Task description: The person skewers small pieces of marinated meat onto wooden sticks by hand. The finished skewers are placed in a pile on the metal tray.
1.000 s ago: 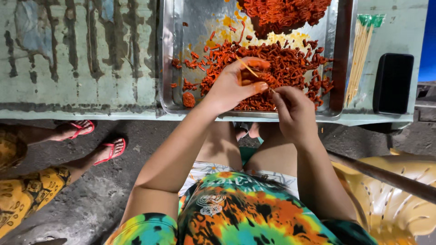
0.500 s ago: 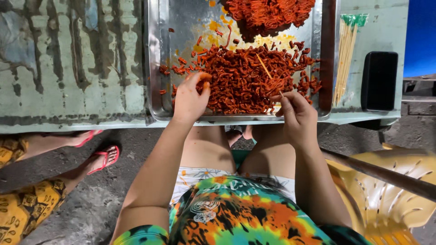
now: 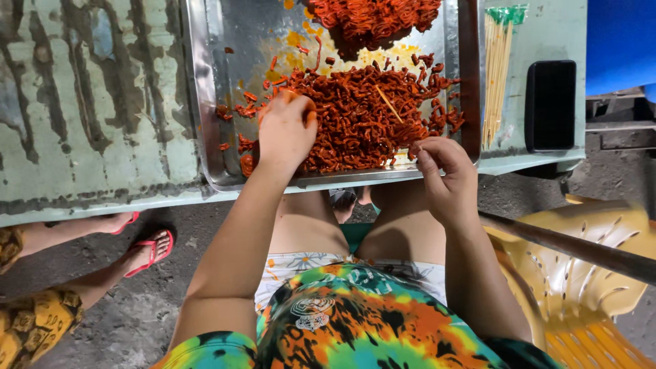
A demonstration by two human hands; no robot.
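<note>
Our left hand (image 3: 285,130) rests palm-down on the near left edge of a heap of red, chilli-coated meat strips (image 3: 362,116), its fingers curled into the pieces and gripping a few of them. Our right hand (image 3: 444,174) hovers at the front right rim of the metal tray (image 3: 212,82), fingers drawn narrow with thumb and forefinger pinched together; we cannot tell whether anything sits between them.

The strips lie in the near half of the tray, spread over oily orange smears, and a single thin bamboo skewer (image 3: 389,104) lies slantwise on top of the heap. A second, denser pile of threaded red meat (image 3: 372,17) sits at the far end of the tray. The tray rests on a worn, pale green tabletop (image 3: 89,102).

Just right of the tray lies a bundle of bamboo skewers (image 3: 497,75) with a green band at the far end, and beside it a black phone (image 3: 551,104) lies flat. A yellow plastic chair (image 3: 581,287) stands at our right, and another person's feet in red sandals (image 3: 147,249) show under the tabletop at left.
</note>
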